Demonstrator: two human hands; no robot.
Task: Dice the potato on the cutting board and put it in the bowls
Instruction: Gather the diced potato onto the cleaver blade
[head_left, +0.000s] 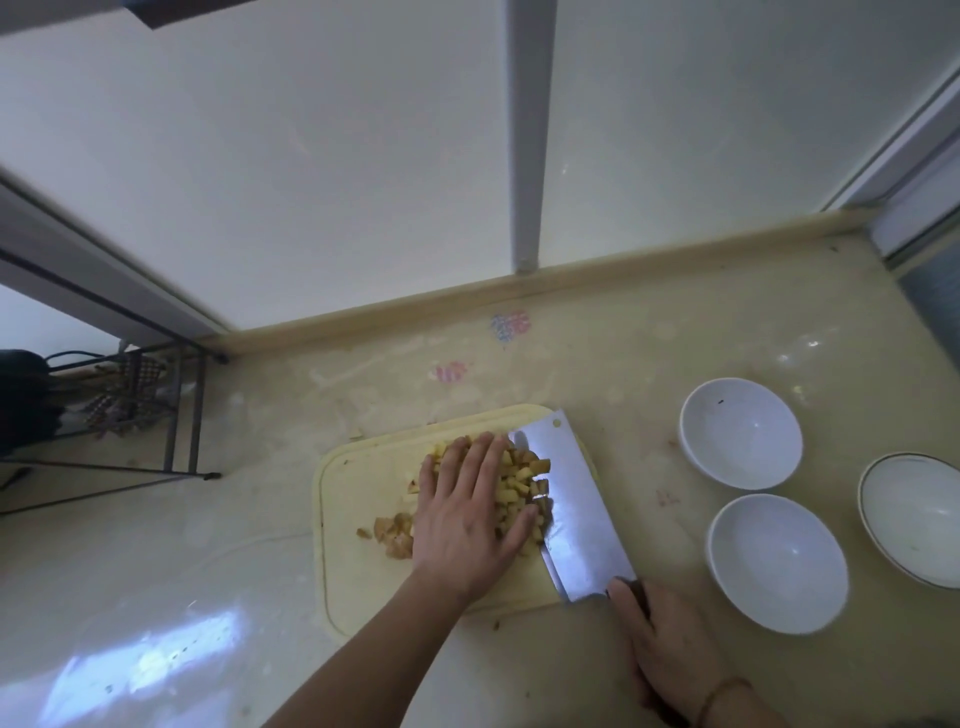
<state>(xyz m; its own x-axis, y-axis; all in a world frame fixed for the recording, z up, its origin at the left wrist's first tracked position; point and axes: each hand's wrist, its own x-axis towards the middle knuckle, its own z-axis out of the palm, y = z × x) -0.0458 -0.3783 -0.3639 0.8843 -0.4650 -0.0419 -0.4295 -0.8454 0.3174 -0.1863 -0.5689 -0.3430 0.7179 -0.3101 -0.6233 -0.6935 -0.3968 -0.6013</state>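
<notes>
Head view, step in hand: I judge the dicing finished and the gathering begun; the diced potato (511, 488) lies heaped on the cutting board (358, 519), pressed against the flat of the cleaver (569, 512).
Head view, left grip: my left hand (467, 512) lies flat, fingers straight, on top of the heap, pushing it toward the blade.
Head view, right grip: my right hand (660, 649) is wrapped round the cleaver handle, the blade tilted along the board's right side.
Head view, strays: a few brown-skinned pieces (392, 535) sit apart, left of the hand.
Head view, bowls: three white bowls (740, 434) stand on the worktop (623, 364), right of the board, holding no potato.
Next move: I expect to lift a load, clamped between palm and blade, across to the nearest bowl without spilling.
Writing: none legible; two coloured marks on the worktop are too blurred to read.
</notes>
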